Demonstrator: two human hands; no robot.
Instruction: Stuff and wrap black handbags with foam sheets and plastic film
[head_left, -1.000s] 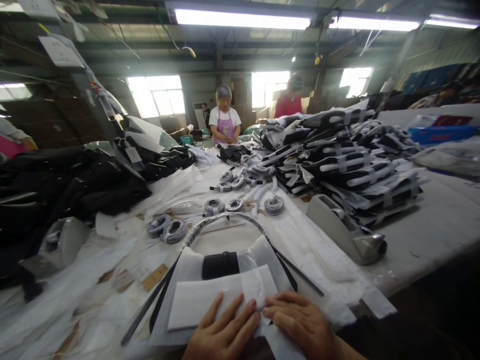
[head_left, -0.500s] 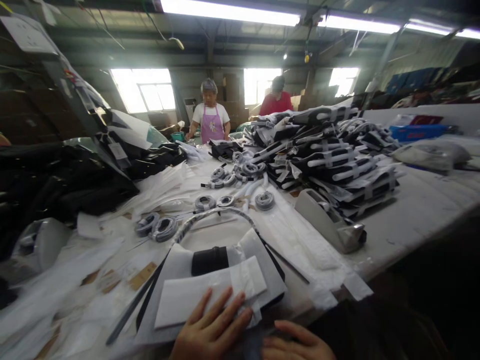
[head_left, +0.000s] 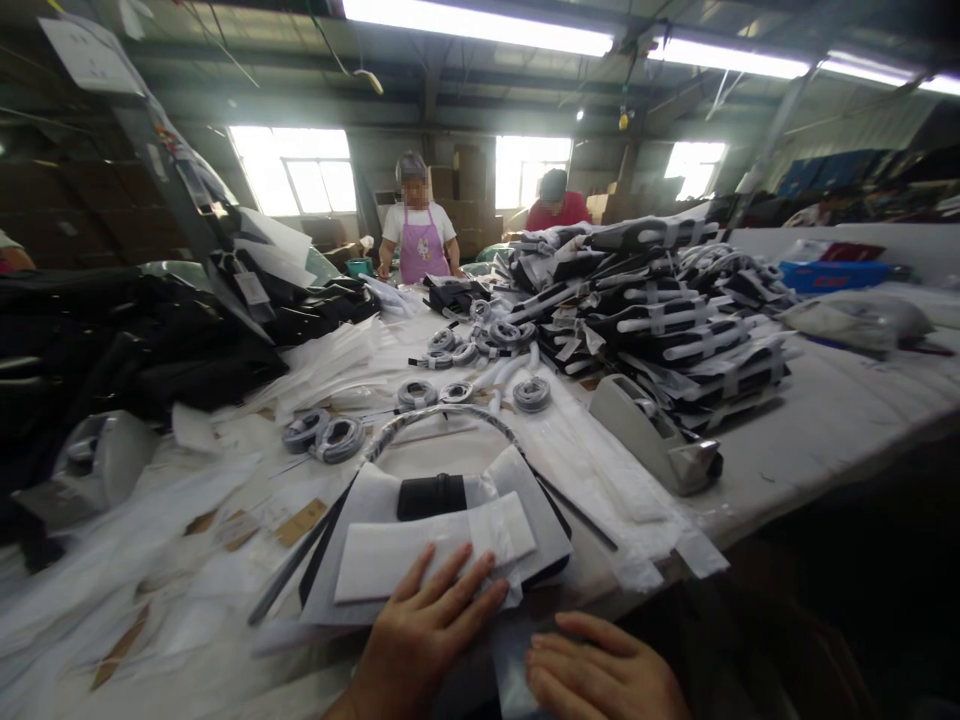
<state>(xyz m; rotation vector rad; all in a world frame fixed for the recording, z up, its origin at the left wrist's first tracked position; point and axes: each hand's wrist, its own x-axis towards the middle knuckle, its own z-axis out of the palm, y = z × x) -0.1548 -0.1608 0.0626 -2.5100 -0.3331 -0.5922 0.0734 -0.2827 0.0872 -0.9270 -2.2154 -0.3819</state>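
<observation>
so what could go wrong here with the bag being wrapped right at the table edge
1. The left hand alone presses the white wrapping paper on the black handbag; the right hand is off it, so the fold may spring open.
2. The bag lies close to the table edge, so a nudge could slide it off.
3. Its wrapped curved handle arches toward loose coiled straps, which may snag when the bag is moved.

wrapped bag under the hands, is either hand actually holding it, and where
Neither grips it. The left hand lies flat on the wrapped bag, on its near edge; the right hand is off it.
</observation>
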